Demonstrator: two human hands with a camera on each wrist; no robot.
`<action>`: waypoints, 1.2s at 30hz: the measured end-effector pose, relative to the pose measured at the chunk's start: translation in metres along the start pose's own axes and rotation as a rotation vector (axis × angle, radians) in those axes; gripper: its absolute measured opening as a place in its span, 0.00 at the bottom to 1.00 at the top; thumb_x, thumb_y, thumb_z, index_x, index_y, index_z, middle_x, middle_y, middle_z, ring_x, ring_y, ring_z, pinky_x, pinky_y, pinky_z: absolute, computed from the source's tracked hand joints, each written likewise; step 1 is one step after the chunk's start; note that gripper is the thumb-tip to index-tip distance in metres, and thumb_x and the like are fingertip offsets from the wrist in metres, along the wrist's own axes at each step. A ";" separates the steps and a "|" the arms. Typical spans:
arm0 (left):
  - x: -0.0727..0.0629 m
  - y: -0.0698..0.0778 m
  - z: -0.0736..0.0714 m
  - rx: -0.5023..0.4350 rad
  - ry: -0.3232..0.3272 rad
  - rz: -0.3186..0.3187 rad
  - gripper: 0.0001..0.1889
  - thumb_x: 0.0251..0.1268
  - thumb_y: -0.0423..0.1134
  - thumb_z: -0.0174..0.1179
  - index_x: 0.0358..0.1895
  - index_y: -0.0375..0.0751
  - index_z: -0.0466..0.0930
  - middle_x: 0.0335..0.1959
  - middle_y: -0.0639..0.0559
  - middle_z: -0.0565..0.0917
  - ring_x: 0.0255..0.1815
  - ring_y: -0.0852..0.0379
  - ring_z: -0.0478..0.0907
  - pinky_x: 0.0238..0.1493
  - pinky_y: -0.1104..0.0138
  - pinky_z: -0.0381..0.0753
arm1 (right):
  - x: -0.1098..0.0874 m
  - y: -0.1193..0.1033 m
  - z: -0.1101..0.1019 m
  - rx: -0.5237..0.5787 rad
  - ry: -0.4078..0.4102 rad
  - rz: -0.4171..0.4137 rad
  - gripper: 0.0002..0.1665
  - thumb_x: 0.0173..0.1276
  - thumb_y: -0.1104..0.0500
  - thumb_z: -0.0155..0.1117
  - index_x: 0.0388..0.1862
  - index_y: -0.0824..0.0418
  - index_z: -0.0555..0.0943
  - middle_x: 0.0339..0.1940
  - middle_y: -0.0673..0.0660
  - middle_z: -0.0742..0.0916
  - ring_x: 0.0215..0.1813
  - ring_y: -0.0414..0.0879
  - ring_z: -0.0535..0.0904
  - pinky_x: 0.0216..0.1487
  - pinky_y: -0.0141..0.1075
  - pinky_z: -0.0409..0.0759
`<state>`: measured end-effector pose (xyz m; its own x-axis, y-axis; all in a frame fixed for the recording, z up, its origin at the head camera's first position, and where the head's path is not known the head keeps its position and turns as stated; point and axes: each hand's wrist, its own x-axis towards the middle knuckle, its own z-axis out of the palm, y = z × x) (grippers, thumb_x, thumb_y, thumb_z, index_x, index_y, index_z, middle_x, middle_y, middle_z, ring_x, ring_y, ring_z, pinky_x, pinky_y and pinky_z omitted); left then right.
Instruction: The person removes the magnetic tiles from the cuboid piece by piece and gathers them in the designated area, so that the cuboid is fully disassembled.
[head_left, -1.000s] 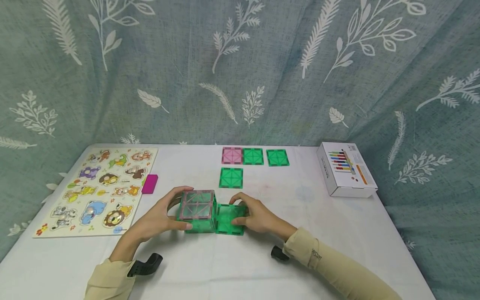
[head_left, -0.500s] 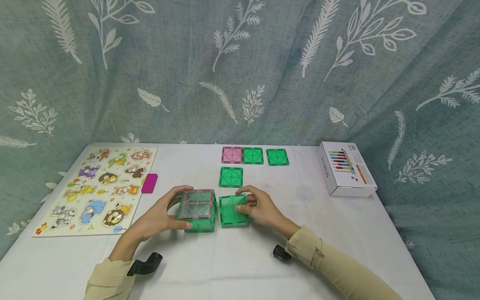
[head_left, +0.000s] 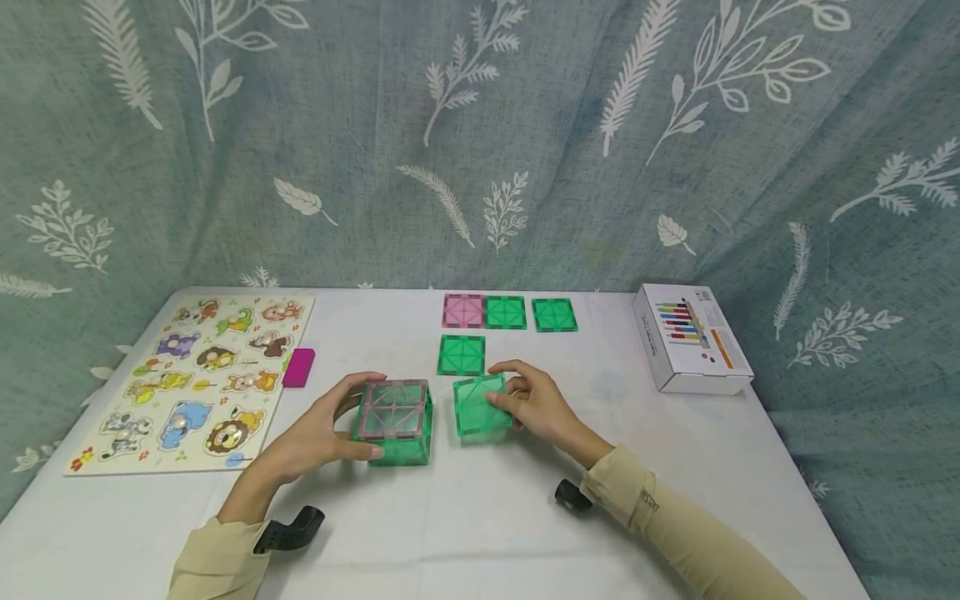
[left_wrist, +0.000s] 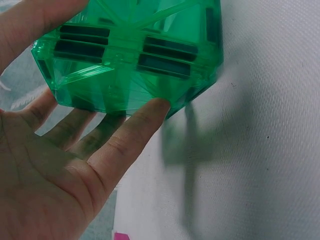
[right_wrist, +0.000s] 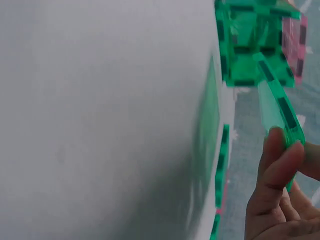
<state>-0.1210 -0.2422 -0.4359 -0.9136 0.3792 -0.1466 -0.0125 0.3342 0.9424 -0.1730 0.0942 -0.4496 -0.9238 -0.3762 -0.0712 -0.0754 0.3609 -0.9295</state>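
Observation:
A box-like cube of magnetic tiles, green at the sides with a pink tile on top, stands on the table in the head view. My left hand grips it from the left, thumb on the near side and fingers at the far side. To its right, my right hand pinches a single green magnetic tile by its right edge, held tilted above the cloth and apart from the cube. The right wrist view shows this green tile edge-on between thumb and fingers.
Behind the hands lie a lone green tile, a pink tile and two more green tiles. An animal puzzle board and magenta block are at left. A white box stands at right.
My right hand has pulled the green tile away from the cube's right side, lifting it and carrying it right and slightly back. The left hand and cube have stayed put.

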 end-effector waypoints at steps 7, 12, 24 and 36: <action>0.000 0.000 0.000 0.000 -0.003 0.004 0.53 0.46 0.37 0.79 0.76 0.52 0.56 0.80 0.42 0.56 0.83 0.32 0.44 0.54 0.68 0.82 | 0.007 0.001 -0.019 0.001 0.034 0.046 0.27 0.69 0.54 0.69 0.66 0.55 0.76 0.26 0.56 0.84 0.23 0.57 0.79 0.30 0.45 0.82; 0.000 0.001 0.000 0.003 -0.002 0.003 0.53 0.46 0.37 0.79 0.77 0.51 0.55 0.80 0.42 0.56 0.83 0.32 0.44 0.54 0.68 0.81 | 0.011 0.002 -0.032 -0.013 0.063 0.075 0.30 0.68 0.55 0.71 0.67 0.55 0.76 0.28 0.57 0.85 0.29 0.59 0.83 0.37 0.45 0.83; 0.000 0.001 0.001 0.000 0.001 0.003 0.54 0.47 0.37 0.79 0.77 0.51 0.55 0.81 0.42 0.55 0.83 0.32 0.44 0.54 0.68 0.81 | 0.024 0.008 -0.057 -0.050 0.108 0.098 0.29 0.70 0.58 0.67 0.69 0.55 0.74 0.28 0.55 0.84 0.32 0.55 0.82 0.40 0.45 0.82; -0.001 -0.001 0.001 -0.002 0.002 0.005 0.53 0.47 0.37 0.79 0.77 0.52 0.55 0.80 0.42 0.56 0.83 0.33 0.44 0.54 0.70 0.81 | 0.041 0.024 -0.063 -0.044 0.158 0.229 0.36 0.69 0.56 0.69 0.74 0.53 0.69 0.29 0.52 0.82 0.29 0.47 0.80 0.38 0.37 0.81</action>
<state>-0.1200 -0.2417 -0.4367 -0.9143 0.3794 -0.1416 -0.0089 0.3307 0.9437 -0.2363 0.1408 -0.4526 -0.9655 -0.1443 -0.2168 0.1289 0.4587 -0.8792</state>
